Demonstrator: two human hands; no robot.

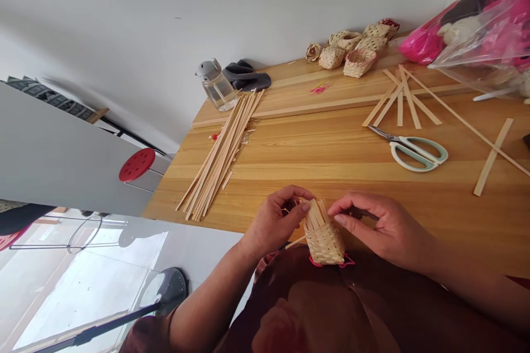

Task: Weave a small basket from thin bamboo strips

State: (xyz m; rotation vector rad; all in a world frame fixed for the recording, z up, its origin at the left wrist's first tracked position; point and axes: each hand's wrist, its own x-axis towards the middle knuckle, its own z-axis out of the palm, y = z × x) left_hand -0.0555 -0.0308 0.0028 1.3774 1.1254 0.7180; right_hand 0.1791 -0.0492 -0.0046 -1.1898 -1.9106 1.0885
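A small woven basket (326, 244) of pale flat strips rests against my body at the table's front edge. Loose strip ends (317, 214) stand up from its top, and pink-red thread (348, 258) shows along its lower edge. My left hand (278, 219) pinches the strip ends on the left side between thumb and fingers. Close by on the right, my right hand (375, 223) has thumb and forefinger slightly apart at the strips; whether it touches them is hard to see. One more strip (296, 241) sticks out to the left below my left hand.
A bundle of long strips (223, 160) lies on the left of the wooden table (306, 157). White-green scissors (418, 153) and short strips (408, 99) lie to the right. A water bottle (216, 85), small woven pieces (360, 62) and a plastic bag (488, 27) stand along the back.
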